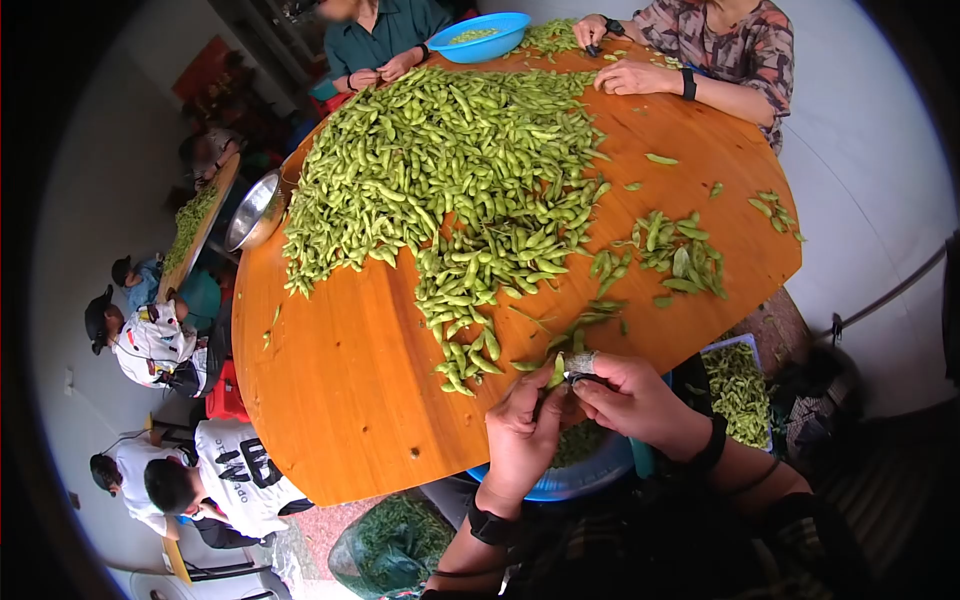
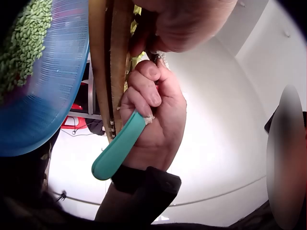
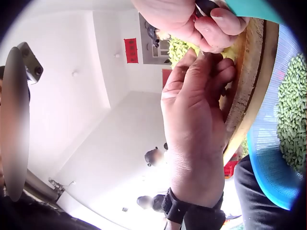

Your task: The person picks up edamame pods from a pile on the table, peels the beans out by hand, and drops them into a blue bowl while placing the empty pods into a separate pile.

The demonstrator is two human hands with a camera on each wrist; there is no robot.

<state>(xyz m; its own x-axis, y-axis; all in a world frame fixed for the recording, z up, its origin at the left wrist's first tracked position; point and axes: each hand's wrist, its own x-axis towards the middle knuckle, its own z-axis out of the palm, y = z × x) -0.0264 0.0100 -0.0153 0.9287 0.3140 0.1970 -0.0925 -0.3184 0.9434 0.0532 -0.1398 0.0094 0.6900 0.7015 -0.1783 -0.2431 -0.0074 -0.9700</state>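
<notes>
My left hand (image 1: 522, 430) pinches a green pod (image 1: 557, 372) over the near edge of the wooden table (image 1: 350, 370). Meeting it at the fingertips, my right hand (image 1: 640, 400) has a silvery wrap on one finger and grips a tool with a teal handle (image 2: 120, 148). The tool's dark tip is mostly hidden between the hands. From the left wrist view, my left hand (image 2: 192, 24) is at the top; the right wrist view has it in the middle (image 3: 194, 115). Below the hands, a blue basket (image 3: 264, 158) holds shelled green beans (image 3: 292, 115).
A large pile of pods (image 1: 450, 150) covers the far left tabletop, with smaller clusters (image 1: 680, 250) at right. A metal bowl (image 1: 257, 210) and a blue basin (image 1: 478, 37) stand at the rim. Two people work opposite; a crate of pods (image 1: 738, 392) is below right.
</notes>
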